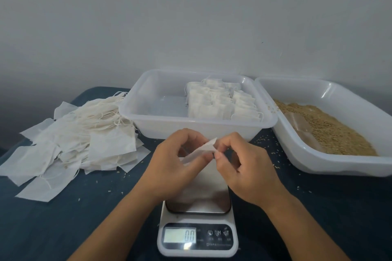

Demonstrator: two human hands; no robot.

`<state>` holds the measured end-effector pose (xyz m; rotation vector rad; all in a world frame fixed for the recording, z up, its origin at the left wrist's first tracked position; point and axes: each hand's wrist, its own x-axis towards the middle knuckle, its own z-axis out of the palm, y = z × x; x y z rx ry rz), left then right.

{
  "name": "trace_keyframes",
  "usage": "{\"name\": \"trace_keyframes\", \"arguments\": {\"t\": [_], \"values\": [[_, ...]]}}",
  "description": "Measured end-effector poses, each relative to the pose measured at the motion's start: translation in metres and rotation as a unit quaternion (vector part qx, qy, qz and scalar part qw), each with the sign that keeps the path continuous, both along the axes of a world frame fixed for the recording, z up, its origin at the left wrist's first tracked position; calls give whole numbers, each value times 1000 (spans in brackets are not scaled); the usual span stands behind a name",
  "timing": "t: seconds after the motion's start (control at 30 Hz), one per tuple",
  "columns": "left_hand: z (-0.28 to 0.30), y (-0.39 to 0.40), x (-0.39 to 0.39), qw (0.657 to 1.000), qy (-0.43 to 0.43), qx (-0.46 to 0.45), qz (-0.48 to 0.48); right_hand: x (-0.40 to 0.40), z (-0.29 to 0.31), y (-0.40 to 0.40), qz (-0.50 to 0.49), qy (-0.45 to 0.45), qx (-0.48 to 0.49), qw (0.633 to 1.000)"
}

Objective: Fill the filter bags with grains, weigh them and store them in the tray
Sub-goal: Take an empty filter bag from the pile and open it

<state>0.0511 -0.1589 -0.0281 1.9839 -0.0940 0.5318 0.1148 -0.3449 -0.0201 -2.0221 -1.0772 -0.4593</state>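
Two white tubs stand at your table's (53, 229) far edge: the tub with grains (331, 131) at the right corner and the tray (161, 110) mid-edge, its right half packed with filled bags (220, 101), too overlapped to count. A heap of empty bags (84, 137) covers the left side. One scale (198, 214) sits at the near edge, reading 0.0. Above it your left hand (176, 167) and right hand (239, 167) pinch one empty filter bag (201, 150).

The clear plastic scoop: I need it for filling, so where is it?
In the head view, the clear plastic scoop lies on the brown grains inside the right white plastic tub.
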Motion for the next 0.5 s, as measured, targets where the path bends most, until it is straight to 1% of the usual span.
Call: {"name": "trace_keyframes", "arguments": {"t": [0.07,0.1,0.17,0.23,0.3,0.4,0.47,0.5], "values": [[1,4,-1,995,43,-49,-77,1,1,-3,27,26,-13,999],[3,7,-2,988,69,-88,-111,0,2,-4,40,39,-12,998],[10,13,-3,962,126,-175,-168,-2,4,-6,60,52,7,997],[19,17,-3,931,173,-231,-225,-6,8,-6,79,59,32,995],[27,16,1,913,206,-222,-272,-10,13,-5,99,70,65,991],[41,10,9,888,262,-172,-336,-14,21,-6,94,64,99,988],[49,5,15,878,274,-159,-359,-14,26,-8,97,80,104,987],[51,4,18,879,273,-155,-360,-14,28,-11,99,87,100,986]]}}
